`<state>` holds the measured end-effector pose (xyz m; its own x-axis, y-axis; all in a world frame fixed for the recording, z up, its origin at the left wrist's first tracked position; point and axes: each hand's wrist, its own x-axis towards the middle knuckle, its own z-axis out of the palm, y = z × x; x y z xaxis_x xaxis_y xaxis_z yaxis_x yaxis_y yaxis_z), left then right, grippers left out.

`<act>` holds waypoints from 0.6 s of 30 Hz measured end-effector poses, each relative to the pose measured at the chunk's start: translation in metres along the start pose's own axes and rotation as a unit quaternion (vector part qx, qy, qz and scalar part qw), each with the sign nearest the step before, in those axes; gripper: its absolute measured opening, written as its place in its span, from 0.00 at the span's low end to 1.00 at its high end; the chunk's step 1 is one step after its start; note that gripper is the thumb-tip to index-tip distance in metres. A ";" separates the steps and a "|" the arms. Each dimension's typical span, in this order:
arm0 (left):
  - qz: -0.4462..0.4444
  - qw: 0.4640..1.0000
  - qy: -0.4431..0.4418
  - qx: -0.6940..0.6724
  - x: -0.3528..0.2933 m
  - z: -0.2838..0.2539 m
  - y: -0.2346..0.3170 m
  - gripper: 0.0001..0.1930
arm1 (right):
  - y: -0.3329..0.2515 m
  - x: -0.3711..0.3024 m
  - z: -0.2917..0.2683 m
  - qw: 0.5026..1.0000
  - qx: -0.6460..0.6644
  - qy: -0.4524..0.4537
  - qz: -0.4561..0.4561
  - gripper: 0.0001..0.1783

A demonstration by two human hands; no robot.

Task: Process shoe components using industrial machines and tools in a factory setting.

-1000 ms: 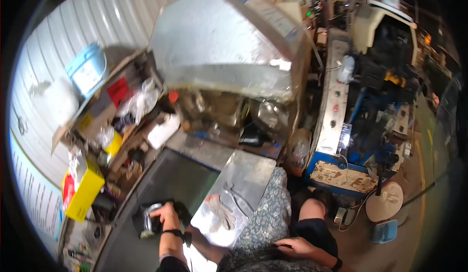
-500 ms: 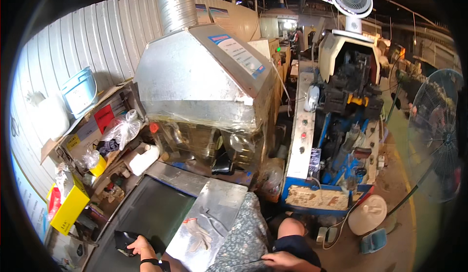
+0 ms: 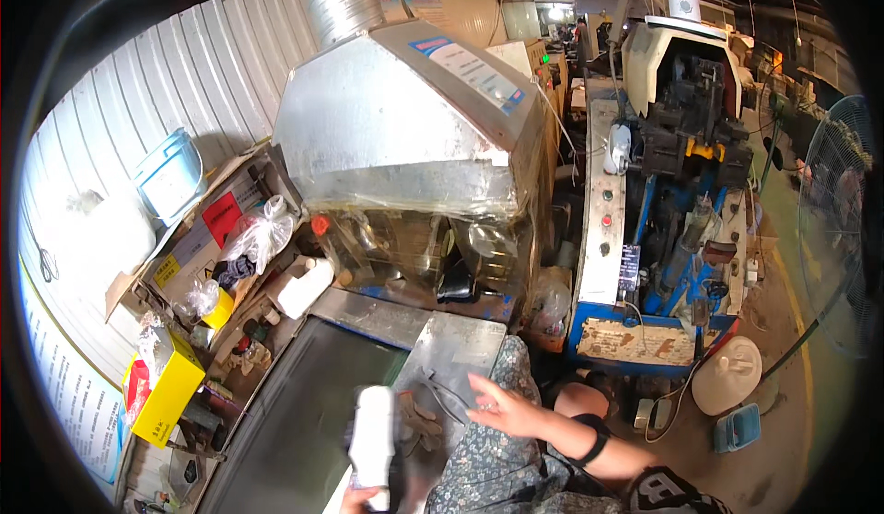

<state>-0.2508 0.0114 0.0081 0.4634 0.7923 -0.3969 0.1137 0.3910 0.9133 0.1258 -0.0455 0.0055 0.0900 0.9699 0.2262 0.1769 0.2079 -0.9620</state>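
Note:
At the lower edge my left hand [image 3: 357, 498] is closed around the lower end of a black shoe upper [image 3: 373, 436], held upright. Its long white underside is turned towards me, and motion blurs it. My right hand [image 3: 505, 407] is raised over the flowered apron [image 3: 488, 454] on my lap, fingers spread, with nothing in it. Just left of that hand, dark long-handled pliers [image 3: 446, 398] lie on the metal plate [image 3: 470, 337]. A worn work glove [image 3: 419, 426] lies beside them, partly hidden by the shoe upper.
A dark conveyor belt [image 3: 313, 403] runs on the left towards a metal hood [image 3: 396, 127] with plastic curtains. Left of it stands a cluttered shelf with a yellow box [image 3: 170, 390] and a white jug [image 3: 304, 286]. At right are a blue-framed machine [image 3: 677, 265] and a lidded bucket [image 3: 727, 374].
My left hand has lifted the black shoe upper off the belt and brought it right, white underside showing. My right hand has risen from the apron's edge, fingers opened. The view has shifted slightly.

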 end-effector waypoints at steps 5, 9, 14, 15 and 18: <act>0.076 0.960 -0.206 0.173 0.014 0.124 0.024 0.43 | -0.043 0.019 -0.009 0.919 -0.343 0.189 -0.050 0.15; 0.156 0.927 -0.153 0.306 0.056 0.182 0.041 0.58 | -0.041 -0.003 -0.031 0.931 -0.307 0.185 -0.073 0.10; 0.266 0.894 -0.160 0.324 0.096 0.203 0.064 0.54 | -0.035 -0.008 -0.036 0.912 -0.337 0.196 -0.128 0.08; 0.265 0.896 -0.158 0.320 0.100 0.204 0.065 0.52 | -0.035 -0.008 -0.038 0.905 -0.331 0.204 -0.173 0.08; 0.290 0.894 -0.175 0.294 0.113 0.203 0.065 0.47 | -0.033 -0.013 -0.040 0.912 -0.345 0.158 -0.159 0.08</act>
<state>-0.0129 0.0315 0.0416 0.8289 0.5470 0.1170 0.1602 -0.4326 0.8872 0.1575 -0.0696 0.0409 0.1851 0.7668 0.6146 0.8073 0.2380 -0.5401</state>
